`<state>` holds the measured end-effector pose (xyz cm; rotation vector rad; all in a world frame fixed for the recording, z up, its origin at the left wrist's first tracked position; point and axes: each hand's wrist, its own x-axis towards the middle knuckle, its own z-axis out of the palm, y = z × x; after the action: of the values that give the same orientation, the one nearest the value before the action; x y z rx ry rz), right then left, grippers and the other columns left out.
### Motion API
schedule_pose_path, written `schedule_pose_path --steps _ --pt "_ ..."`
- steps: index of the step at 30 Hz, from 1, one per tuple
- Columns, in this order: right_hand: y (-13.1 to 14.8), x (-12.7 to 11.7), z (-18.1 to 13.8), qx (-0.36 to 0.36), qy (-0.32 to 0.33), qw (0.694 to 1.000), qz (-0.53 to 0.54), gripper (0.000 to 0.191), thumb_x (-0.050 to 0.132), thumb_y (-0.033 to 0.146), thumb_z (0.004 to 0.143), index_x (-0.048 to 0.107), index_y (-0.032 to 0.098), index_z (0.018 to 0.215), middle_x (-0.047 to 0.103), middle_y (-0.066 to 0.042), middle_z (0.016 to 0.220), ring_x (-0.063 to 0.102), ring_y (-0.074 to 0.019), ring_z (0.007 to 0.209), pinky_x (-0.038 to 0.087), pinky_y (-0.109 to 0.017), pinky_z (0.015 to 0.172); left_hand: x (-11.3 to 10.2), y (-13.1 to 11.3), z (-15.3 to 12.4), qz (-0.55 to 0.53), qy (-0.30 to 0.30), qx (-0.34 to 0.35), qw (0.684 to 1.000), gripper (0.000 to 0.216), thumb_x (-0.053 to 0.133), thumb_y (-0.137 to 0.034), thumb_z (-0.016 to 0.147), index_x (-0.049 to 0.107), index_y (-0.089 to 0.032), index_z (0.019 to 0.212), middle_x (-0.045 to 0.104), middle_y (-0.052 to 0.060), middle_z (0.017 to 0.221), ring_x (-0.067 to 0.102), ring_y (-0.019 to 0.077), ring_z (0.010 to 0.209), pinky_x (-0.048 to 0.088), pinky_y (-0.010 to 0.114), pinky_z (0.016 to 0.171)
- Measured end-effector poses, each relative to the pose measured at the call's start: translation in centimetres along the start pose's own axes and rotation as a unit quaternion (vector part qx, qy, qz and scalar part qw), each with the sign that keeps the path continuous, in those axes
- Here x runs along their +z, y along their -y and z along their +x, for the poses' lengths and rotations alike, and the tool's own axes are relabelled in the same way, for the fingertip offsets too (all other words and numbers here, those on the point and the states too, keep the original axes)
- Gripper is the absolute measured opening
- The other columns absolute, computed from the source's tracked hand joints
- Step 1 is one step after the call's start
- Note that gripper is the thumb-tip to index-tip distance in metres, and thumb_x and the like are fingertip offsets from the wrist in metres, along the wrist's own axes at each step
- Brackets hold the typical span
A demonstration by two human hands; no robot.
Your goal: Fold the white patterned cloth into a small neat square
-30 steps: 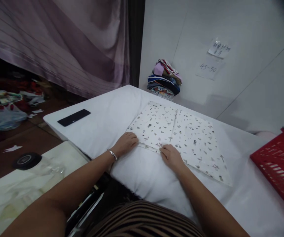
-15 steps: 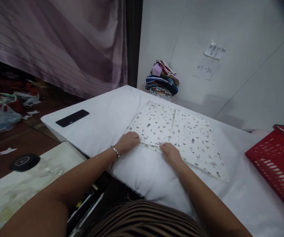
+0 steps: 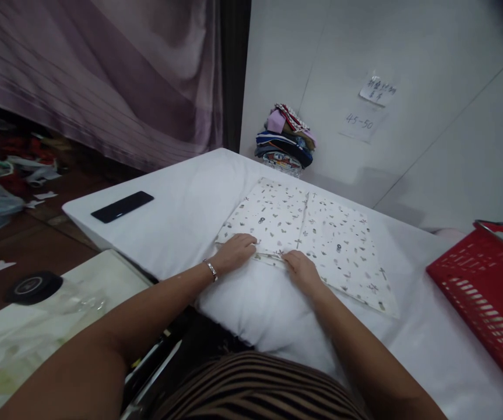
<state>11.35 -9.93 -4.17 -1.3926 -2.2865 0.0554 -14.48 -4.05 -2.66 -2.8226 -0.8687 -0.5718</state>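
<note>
A white cloth (image 3: 343, 245) with small dark printed motifs lies folded on the white-covered table, with a fold line running away from me down its middle. My left hand (image 3: 236, 252), a bracelet on its wrist, rests at the near edge of the cloth's left part. Its fingers are together and bent over the edge, with the thumb hidden. Close to the lower end of the fold line, my right hand (image 3: 301, 268) pinches the same near edge between thumb and fingers. Several layers show at the edge between my hands.
A black phone (image 3: 122, 207) lies on the white table cover (image 3: 176, 198) at left. At right stands a red plastic basket (image 3: 482, 286). Behind, a stack of folded fabrics (image 3: 284, 143) is against the wall. A lower surface at left holds a round black object (image 3: 35, 287) and clear plastic.
My left hand has slid a little to the right along the cloth's near edge, closer to my right hand. My right hand stays at its place on the edge. The view has shifted slightly.
</note>
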Motion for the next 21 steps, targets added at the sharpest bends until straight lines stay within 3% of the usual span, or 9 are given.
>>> schedule_pose_path --steps 10,13,21 --pt "0.1 -0.5 0.1 -0.013 -0.002 1.000 -0.003 0.031 0.045 0.010 0.085 0.064 0.023 0.106 0.065 -0.006 0.101 0.057 -0.0188 0.096 0.048 -0.031 0.082 0.7 -1.1 2.3 -0.017 0.002 0.029 0.999 0.012 0.051 -0.018 0.086 0.063 -0.018 0.082 0.060 0.007 0.101 0.050 0.0195 0.098 0.039 0.036 0.084" --pt "0.2 -0.5 0.1 -0.021 0.003 1.000 -0.010 0.030 0.045 0.012 0.087 0.064 0.023 0.107 0.066 -0.006 0.101 0.058 -0.0191 0.095 0.048 -0.031 0.081 0.7 -1.3 2.2 -0.007 0.004 0.038 0.999 0.017 0.048 -0.014 0.086 0.061 -0.016 0.076 0.061 0.007 0.093 0.050 0.0195 0.093 0.039 0.036 0.082" --pt "1.0 0.0 0.9 -0.034 0.011 0.998 -0.058 0.026 0.043 0.025 0.093 0.063 0.020 0.109 0.065 -0.009 0.099 0.056 -0.0210 0.089 0.046 -0.033 0.078 0.4 -1.7 1.7 0.001 0.005 0.017 1.000 0.015 0.043 -0.014 0.089 0.057 -0.015 0.085 0.062 0.007 0.091 0.053 0.0190 0.090 0.040 0.034 0.080"
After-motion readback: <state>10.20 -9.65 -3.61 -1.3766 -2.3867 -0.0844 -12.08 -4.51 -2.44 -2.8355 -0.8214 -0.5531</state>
